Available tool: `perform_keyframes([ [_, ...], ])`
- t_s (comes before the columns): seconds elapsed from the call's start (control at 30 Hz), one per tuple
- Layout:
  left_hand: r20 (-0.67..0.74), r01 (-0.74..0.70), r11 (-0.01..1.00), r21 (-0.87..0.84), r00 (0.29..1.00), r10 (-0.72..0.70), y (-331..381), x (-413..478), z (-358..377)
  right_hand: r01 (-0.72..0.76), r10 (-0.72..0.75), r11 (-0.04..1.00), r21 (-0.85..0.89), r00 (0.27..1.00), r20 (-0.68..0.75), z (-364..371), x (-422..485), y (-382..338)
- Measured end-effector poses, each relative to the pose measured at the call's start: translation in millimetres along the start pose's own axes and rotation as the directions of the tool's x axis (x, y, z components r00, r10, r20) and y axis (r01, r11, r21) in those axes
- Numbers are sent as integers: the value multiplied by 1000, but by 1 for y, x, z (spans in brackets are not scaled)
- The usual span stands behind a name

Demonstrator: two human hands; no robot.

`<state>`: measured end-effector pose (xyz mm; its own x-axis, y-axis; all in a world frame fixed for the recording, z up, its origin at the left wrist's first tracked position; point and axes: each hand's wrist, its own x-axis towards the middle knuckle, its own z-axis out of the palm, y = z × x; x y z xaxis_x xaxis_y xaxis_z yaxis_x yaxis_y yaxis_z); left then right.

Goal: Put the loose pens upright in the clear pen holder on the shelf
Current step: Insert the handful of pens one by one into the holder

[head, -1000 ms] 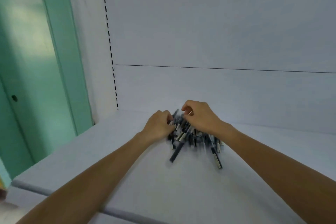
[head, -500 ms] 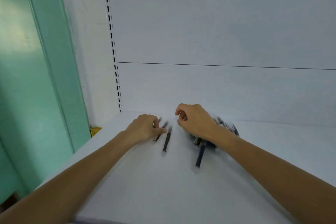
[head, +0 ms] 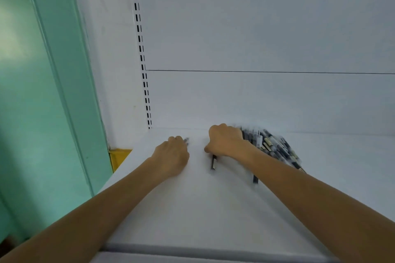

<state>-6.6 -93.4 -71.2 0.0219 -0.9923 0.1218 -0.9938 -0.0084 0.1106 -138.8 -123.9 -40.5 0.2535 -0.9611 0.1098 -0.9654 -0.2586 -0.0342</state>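
A blurred heap of dark pens (head: 275,147) lies on the white shelf (head: 203,209), right of my right hand. My right hand (head: 226,141) is curled over a single dark pen (head: 213,162) whose lower end pokes out below the fist. Another loose pen (head: 255,178) shows under my right forearm. My left hand (head: 173,156) is curled knuckles-up on the shelf, with dark pen tips (head: 186,140) sticking out past its fingers. No clear pen holder is in view.
The shelf's white back panel (head: 256,96) rises close behind the hands, with a slotted upright (head: 145,92) at its left. A teal door frame (head: 70,92) and a yellow object (head: 119,156) lie left of the shelf. The shelf's front edge (head: 213,251) is near me.
The view swung left, so the pen heap now sits to the right. My left hand has closed over the pens that lay beside it. My right hand has come down on a single pen.
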Motion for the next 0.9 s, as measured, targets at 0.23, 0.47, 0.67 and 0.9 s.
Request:
perform_keyframes([
  [0.23, -79, -49, 978, -202, 996, 33, -2, -12, -17, -93, 153, 702, 706, 988, -21, -19, -13, 18],
  [0.47, -202, -306, 856, -418, 949, 241, 66, -20, -37, 6, 361, 364, 932, 921, -147, -54, -58, 107],
  [0.67, -155, -497, 711, -497, 857, 491, 194, -43, -33, 44, 562, 385, 922, 781, -272, -50, -154, 207],
  [0.9, -153, -578, 483, -657, 730, 666, 384, -106, -12, -120, 757, 403, 907, 602, -256, -66, -310, 352],
])
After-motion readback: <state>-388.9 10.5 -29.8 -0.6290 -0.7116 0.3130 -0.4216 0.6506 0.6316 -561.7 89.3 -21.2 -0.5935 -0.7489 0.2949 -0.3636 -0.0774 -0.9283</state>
